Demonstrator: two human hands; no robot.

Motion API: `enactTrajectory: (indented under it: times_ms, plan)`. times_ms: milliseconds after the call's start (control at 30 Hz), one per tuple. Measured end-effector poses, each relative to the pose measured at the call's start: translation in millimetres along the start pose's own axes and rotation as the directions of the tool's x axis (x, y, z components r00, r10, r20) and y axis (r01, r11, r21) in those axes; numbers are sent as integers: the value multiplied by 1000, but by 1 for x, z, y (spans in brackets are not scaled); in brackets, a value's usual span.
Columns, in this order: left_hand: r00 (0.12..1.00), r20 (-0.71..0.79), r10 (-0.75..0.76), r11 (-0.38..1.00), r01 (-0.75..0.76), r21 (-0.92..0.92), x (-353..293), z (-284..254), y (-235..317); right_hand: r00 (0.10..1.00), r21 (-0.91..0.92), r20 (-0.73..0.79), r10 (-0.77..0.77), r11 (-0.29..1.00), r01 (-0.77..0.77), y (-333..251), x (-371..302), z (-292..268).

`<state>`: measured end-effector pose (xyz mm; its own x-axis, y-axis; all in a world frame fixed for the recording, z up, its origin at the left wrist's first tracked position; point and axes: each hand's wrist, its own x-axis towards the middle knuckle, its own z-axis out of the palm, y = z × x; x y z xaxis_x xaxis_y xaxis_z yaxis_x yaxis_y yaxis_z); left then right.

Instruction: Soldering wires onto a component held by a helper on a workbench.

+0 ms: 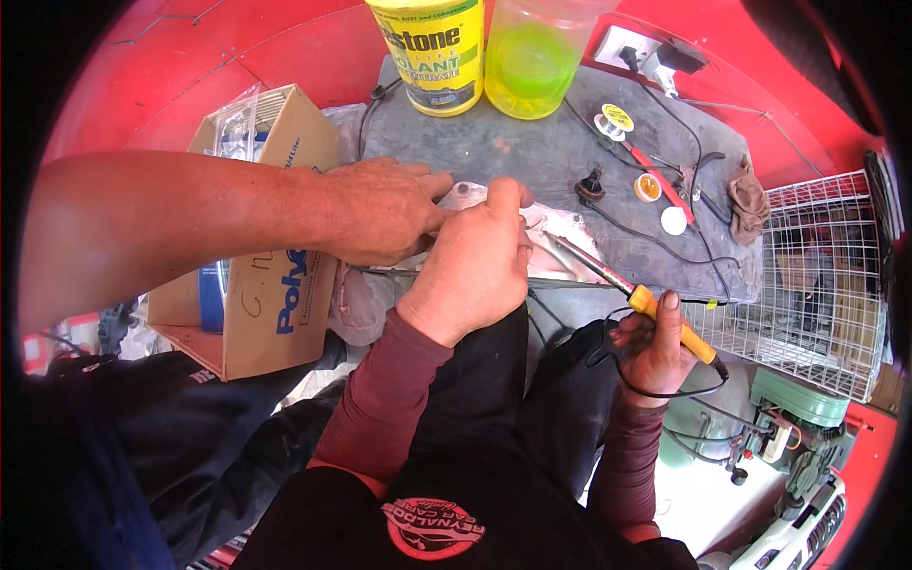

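Observation:
In my right hand is a soldering iron with a yellow handle; its metal shaft slants up and left. The tip is at a white, irregular piece by the table's front edge. My left hand is closed over the left part of that piece, fingertips pinched near the tip; what they hold is hidden. Another person's bare arm reaches in from the left. That person's hand lies on the table beside my left hand, its fingertips at the white piece.
Around the grey tabletop stand a yellow jug, a bottle of yellow-green liquid and a cardboard box. A solder spool, amber-filled tin, white lid, black corded part and rag lie right, before a wire basket.

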<state>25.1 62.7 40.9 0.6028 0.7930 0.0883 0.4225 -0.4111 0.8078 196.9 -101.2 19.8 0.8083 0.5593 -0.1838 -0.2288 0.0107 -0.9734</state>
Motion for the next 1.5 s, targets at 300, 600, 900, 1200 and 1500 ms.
enactTrajectory:
  times_ms: [300, 600, 900, 1200, 1500]
  plan:
    - [1000, 4, -1, 1000, 1, 20, 0, 0, 0, 991, -50, -130, 14, 999, -20, -3, 19, 8]
    - [1000, 11, -11, 1000, 11, 26, 1, -1, 0, 989, -118, -149, -22, 993, 4, -8, 31, 14]
    - [999, 25, -29, 1000, 29, 2, 0, -1, 0, 993, 95, -107, 50, 995, -40, -7, 20, -13]
    - [1000, 11, 8, 1000, -7, -22, -1, -1, -1, 795, -259, 367, -483, 768, 586, -2, -32, -21]
    - [1000, 24, -10, 1000, 11, -17, 0, -1, 1, 673, -310, 515, -531, 616, 724, -5, -39, -6]
